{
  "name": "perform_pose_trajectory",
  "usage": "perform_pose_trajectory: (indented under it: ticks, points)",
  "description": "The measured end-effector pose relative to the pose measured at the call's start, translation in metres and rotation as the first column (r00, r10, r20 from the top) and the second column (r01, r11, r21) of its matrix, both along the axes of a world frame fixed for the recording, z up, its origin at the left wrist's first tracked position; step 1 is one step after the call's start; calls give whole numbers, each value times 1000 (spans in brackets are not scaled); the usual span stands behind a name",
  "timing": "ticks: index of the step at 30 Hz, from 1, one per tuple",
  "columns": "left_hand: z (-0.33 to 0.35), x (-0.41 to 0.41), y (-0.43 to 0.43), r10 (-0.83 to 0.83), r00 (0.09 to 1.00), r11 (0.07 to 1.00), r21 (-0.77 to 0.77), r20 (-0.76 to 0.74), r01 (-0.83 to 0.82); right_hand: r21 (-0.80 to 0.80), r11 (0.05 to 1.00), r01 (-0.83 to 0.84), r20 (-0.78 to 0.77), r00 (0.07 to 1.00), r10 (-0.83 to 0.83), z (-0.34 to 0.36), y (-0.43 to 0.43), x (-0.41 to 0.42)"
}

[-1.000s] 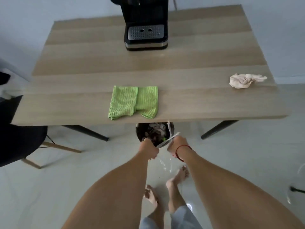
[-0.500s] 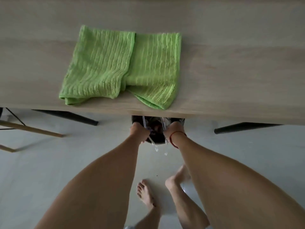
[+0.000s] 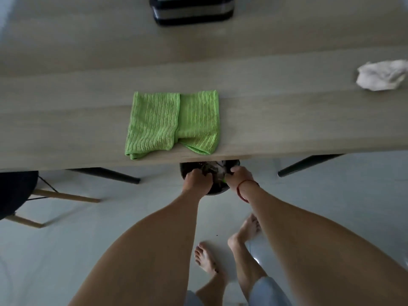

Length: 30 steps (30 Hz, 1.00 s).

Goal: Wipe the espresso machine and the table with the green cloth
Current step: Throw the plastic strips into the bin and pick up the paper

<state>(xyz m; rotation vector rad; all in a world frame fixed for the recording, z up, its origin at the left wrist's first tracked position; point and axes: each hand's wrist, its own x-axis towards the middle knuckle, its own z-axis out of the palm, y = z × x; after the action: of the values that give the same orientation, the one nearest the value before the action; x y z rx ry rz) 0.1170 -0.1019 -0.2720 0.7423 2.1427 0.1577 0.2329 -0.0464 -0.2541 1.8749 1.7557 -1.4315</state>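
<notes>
so the green cloth (image 3: 174,123) is just lying folded near the front edge of the table (image 3: 287,120), nobody touching it. Base of the espresso machine (image 3: 192,12) sits at the far side, and a crumpled pale rag (image 3: 382,75) lies way off to the right. Both hands are down below the table edge at a dark bin (image 3: 217,191) on the floor: left hand (image 3: 196,181) and right hand (image 3: 237,176) each have curled fingers on its rim. It's too blurry to tell what's inside. Red string (image 3: 242,188) on the right wrist, bare feet (image 3: 206,259) below, dark chair (image 3: 15,191) at left

Wooden table (image 3: 287,120) with green cloth (image 3: 174,122), espresso machine (image 3: 192,12), crumpled pale rag (image 3: 382,75)
</notes>
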Motion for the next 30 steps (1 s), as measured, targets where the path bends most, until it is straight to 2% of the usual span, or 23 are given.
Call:
perform_pose_trajectory:
  ticks: [3, 7, 9, 13, 18, 22, 25, 30]
  points:
    - [78, 27, -4, -175, 983, 984, 29, -62, 177, 32, 999, 16, 39, 999, -17, 72, -5, 24]
    - [167, 59, 3, -414, 891, 899, 69, -185, 432, 112, 994, 6, 85, 996, -16, 151, -9, 57]
    - [199, 70, 17, -455, 858, 866, 104, -240, 488, 168, 986, 15, 100, 994, -32, 176, -3, 69]
    - [241, 82, 61, -436, 838, 835, 200, -327, 513, 329, 940, 95, 106, 985, -137, 209, 31, 96]
    - [244, 82, 106, -459, 825, 817, 207, -331, 538, 432, 888, 155, 99, 971, -218, 223, 85, 126]
    - [206, 72, 128, -536, 801, 789, 179, -267, 588, 506, 854, 119, 154, 962, -226, 205, 127, 142]
    - [181, 66, 139, -529, 793, 784, 184, -302, 593, 575, 812, 104, 175, 953, -246, 185, 152, 152]
    - [173, 60, 146, -531, 794, 772, 218, -297, 597, 526, 845, 94, 177, 960, -217, 164, 179, 159]
